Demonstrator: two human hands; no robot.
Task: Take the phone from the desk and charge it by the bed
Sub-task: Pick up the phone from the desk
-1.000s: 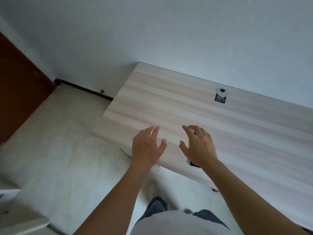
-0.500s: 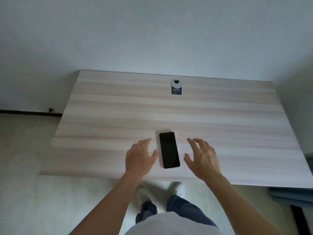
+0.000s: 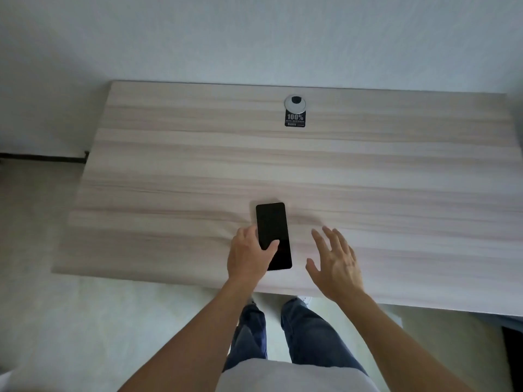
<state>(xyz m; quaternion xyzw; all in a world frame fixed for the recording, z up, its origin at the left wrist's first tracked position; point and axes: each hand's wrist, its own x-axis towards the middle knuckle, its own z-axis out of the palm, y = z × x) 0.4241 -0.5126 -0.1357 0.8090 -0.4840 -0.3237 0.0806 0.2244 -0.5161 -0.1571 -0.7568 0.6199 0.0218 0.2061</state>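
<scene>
Pale wood-grain laminate covers the desk [image 3: 368, 171], which fills the middle of the frame and stands against a plain whitish wall [image 3: 254, 35]. At the lower centre, the left hand [image 3: 250, 256] grips the phone [image 3: 273, 222]: its thumb lies across the dark glass and its fingers curl at the phone's left long edge. The phone is a slim black slab with rounded corners and a blank screen. It lies flat on the desk, close to the near edge. Just right of it, and apart from it, the right hand [image 3: 335, 264] hovers over the wood with fingers spread and straight, holding nothing. Toward the top centre, a round silver cable grommet [image 3: 295, 103] sits in the desk with a black sticker [image 3: 295, 120] reading "100%" just below it. Blue jeans [image 3: 311, 329] and a grey shirt [image 3: 283, 374] show at the bottom. A black strip [image 3: 42, 158] runs along the wall's foot at left, above the pale floor [image 3: 70, 321].
</scene>
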